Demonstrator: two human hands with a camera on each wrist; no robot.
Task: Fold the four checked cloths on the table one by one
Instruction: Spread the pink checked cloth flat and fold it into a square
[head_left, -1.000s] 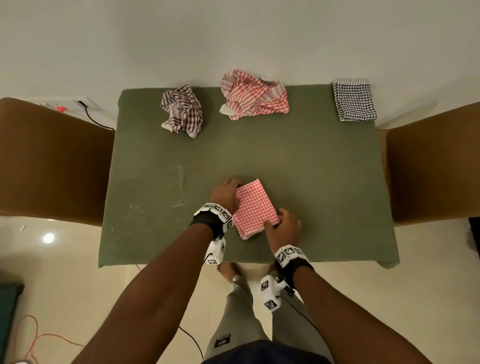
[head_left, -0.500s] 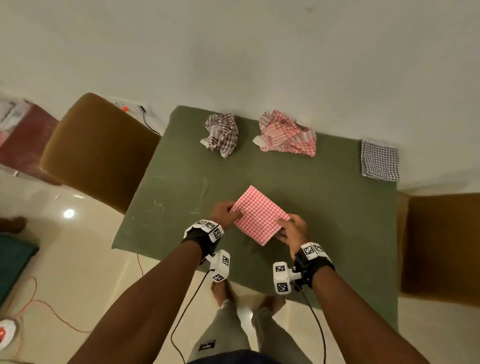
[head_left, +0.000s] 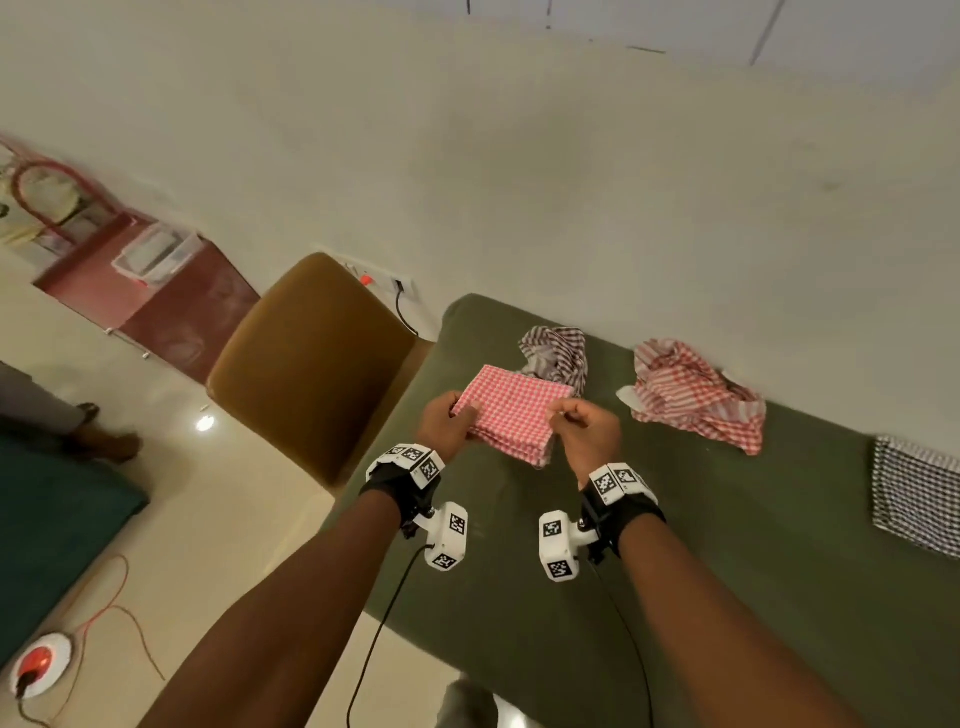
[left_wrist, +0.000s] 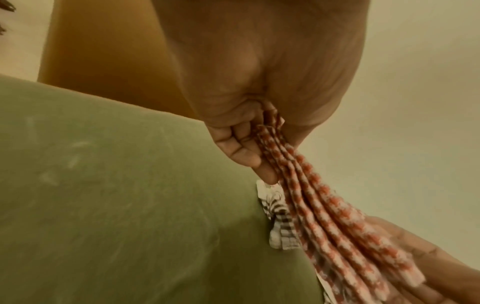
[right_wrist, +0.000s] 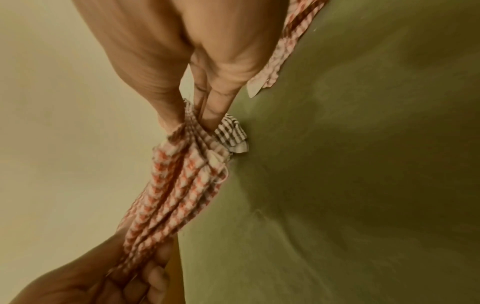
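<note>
A folded red-and-white checked cloth (head_left: 511, 410) is held up above the green table (head_left: 701, 545). My left hand (head_left: 457, 421) pinches its left edge and my right hand (head_left: 571, 421) pinches its right edge. The left wrist view shows the layered folds (left_wrist: 324, 205) running from my left hand's fingers (left_wrist: 244, 156) across to the other hand. In the right wrist view my right hand's fingers (right_wrist: 207, 102) nip the stacked layers (right_wrist: 179, 185). A crumpled brown checked cloth (head_left: 558, 353) and a crumpled red striped cloth (head_left: 696, 395) lie at the table's far side. A folded black checked cloth (head_left: 917, 493) lies at the right.
A brown chair (head_left: 311, 364) stands at the table's left end. A wall socket (head_left: 379, 280) with a plugged cable sits behind it. Cables trail across the pale floor at lower left, near a red-and-white round device (head_left: 39, 662). Someone's foot (head_left: 104, 447) is at the far left.
Both hands have lifted the folded red cloth off the table and carried it toward the table's far left. The head view has swung left and tilted.
</note>
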